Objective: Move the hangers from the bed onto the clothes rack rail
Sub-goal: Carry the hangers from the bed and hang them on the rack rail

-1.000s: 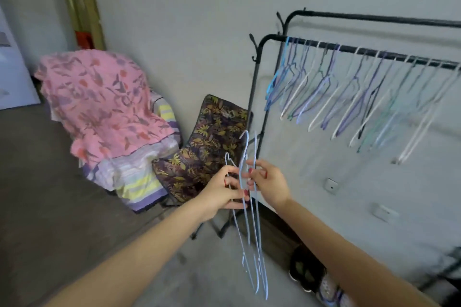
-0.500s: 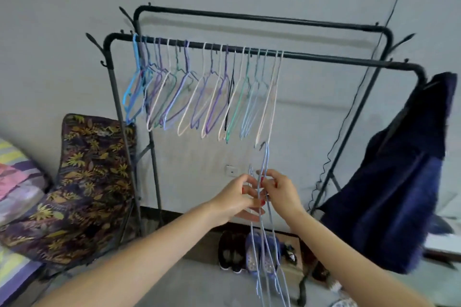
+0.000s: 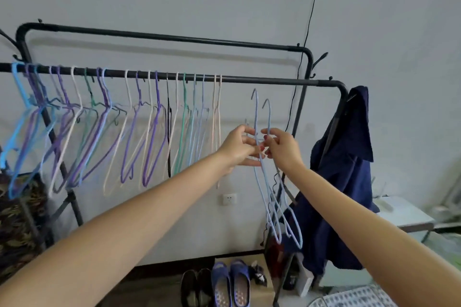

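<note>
Both hands, left hand (image 3: 239,147) and right hand (image 3: 282,148), have lifted the pinched blue hangers (image 3: 268,182) up beneath the front rail (image 3: 274,80) (bare stretch there), so hooking on looks next.

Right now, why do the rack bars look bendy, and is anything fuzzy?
In the head view, the wide-angle lens bows the front rail and back rail, so they seem curved. The light is soft and even, with faint shadows of the hung hangers on the wall. The picture's edges look smeared, the centre, with the left hand and right hand, sharper.
</note>
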